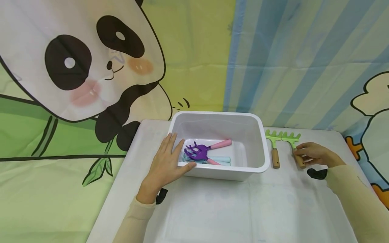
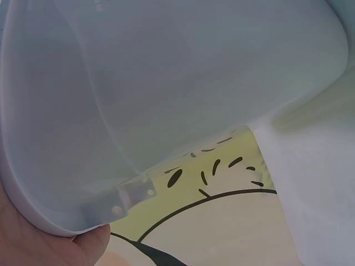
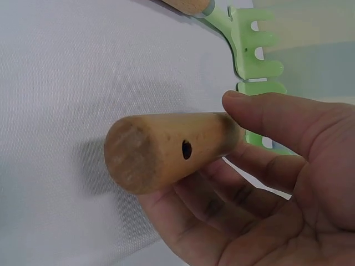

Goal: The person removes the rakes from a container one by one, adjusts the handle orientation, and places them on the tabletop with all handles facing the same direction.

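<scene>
In the head view, the green hand rake (image 1: 293,145) is over the tabletop (image 1: 209,209), right of the white bin (image 1: 218,172) and beside a matching rake (image 1: 275,152); it should be light, stiff and sturdy. Its long axis runs slightly aslant, teeth toward the backdrop (image 1: 194,50), butt toward the person. The left hand (image 1: 165,165) is spread against the bin's rim. The left wrist view shows that hand at the rim, no rake. In the right wrist view, the right hand's (image 3: 266,183) grip pinches the wooden handle (image 3: 177,147) near its neck, probably a secure hold, though the smooth wood might slip.
</scene>
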`<state>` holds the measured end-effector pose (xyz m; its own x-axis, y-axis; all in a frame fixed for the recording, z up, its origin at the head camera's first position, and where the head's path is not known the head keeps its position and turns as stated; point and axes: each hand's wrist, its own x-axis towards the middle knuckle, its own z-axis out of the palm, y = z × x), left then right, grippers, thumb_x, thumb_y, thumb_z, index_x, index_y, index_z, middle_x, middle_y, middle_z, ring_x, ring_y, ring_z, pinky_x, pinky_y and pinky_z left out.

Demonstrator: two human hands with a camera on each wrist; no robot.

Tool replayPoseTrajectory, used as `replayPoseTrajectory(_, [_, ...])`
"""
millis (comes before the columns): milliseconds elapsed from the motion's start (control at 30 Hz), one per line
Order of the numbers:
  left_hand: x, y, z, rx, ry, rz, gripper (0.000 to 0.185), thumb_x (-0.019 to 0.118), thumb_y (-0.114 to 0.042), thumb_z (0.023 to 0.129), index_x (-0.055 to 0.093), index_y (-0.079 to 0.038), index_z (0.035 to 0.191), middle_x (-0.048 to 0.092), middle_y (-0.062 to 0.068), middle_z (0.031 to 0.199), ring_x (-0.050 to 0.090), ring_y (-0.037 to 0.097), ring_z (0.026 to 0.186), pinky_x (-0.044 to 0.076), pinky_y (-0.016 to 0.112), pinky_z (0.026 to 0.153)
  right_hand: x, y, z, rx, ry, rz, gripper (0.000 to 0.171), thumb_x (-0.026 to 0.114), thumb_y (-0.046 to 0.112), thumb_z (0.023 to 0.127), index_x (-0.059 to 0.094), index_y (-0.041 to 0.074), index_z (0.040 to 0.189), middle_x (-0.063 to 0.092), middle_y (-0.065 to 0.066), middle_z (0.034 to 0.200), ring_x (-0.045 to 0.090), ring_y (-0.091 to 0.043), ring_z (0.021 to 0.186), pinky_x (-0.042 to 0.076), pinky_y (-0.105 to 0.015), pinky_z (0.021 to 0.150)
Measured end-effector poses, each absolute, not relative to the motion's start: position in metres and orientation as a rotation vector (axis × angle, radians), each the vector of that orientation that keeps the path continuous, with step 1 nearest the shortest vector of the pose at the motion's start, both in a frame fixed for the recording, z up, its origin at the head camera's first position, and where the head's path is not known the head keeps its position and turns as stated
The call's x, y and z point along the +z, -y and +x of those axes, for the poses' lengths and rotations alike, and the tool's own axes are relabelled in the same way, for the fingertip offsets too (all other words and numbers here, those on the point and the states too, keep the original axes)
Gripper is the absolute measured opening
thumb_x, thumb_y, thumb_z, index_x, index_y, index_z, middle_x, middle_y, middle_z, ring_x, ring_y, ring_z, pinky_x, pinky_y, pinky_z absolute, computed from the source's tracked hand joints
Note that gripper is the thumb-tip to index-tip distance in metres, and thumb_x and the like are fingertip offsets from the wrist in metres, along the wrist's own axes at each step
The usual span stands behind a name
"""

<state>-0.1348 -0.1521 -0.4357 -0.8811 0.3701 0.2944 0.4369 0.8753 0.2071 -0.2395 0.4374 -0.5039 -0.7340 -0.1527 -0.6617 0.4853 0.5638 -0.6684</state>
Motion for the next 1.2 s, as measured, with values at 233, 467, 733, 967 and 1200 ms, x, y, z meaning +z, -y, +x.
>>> replayPoseTrajectory(233, [-0.435, 0.152, -0.135, -0.391, 2.801, -0.618, 0.1, 0.045, -0.08, 0.086, 0.046, -0.003, 0.149, 0.024, 0.023, 0.161, 0.012, 0.037, 0.15, 0.015, 0.049, 0.12, -0.495, -0.434, -0.234, -1.183, -2.113, 0.277, 0.057, 0.055, 0.023, 0.104, 0.033, -0.017, 0.139, 0.058, -0.018, 0.11, 0.063, -0.027, 0.092, 0.057, -0.046, 0.083])
replayPoseTrajectory(467, [-0.435, 0.152, -0.134, -0.393, 2.824, -0.609, 0.1, 0.045, -0.08, 0.086, 0.045, -0.003, 0.149, 0.022, 0.022, 0.161, 0.011, 0.037, 0.151, 0.015, 0.049, 0.12, -0.484, -0.436, -0.23, -1.17, -2.163, 0.25, 0.055, 0.05, 0.02, 0.106, 0.029, -0.016, 0.142, 0.058, -0.025, 0.119, 0.064, -0.03, 0.099, 0.056, -0.048, 0.087])
replayPoseTrajectory(733, [-0.435, 0.152, -0.134, -0.392, 2.837, -0.601, 0.1, 0.045, -0.081, 0.086, 0.044, -0.003, 0.15, 0.021, 0.022, 0.162, 0.009, 0.036, 0.151, 0.015, 0.049, 0.12, -0.476, -0.435, -0.233, -1.188, -2.191, 0.19, 0.057, 0.049, 0.023, 0.107, 0.029, -0.014, 0.144, 0.048, -0.033, 0.131, 0.063, -0.033, 0.104, 0.056, -0.047, 0.087])
replayPoseTrajectory(967, [-0.435, 0.152, -0.134, -0.393, 2.843, -0.591, 0.1, 0.044, -0.081, 0.086, 0.043, -0.004, 0.151, 0.02, 0.021, 0.162, 0.008, 0.035, 0.151, 0.015, 0.049, 0.12, -0.447, -0.411, -0.232, -1.204, -2.254, 0.038, 0.058, 0.048, 0.028, 0.108, 0.029, -0.013, 0.145, 0.041, -0.038, 0.137, 0.062, -0.039, 0.11, 0.056, -0.048, 0.087])
replayPoseTrajectory(1200, [-0.436, 0.152, -0.134, -0.39, 2.84, -0.595, 0.101, 0.044, -0.081, 0.086, 0.044, -0.004, 0.15, 0.021, 0.022, 0.162, 0.009, 0.036, 0.151, 0.013, 0.048, 0.12, -0.421, -0.389, -0.231, -1.221, -2.261, -0.066, 0.059, 0.05, 0.029, 0.107, 0.029, -0.011, 0.145, 0.04, -0.037, 0.139, 0.059, -0.042, 0.114, 0.054, -0.052, 0.091])
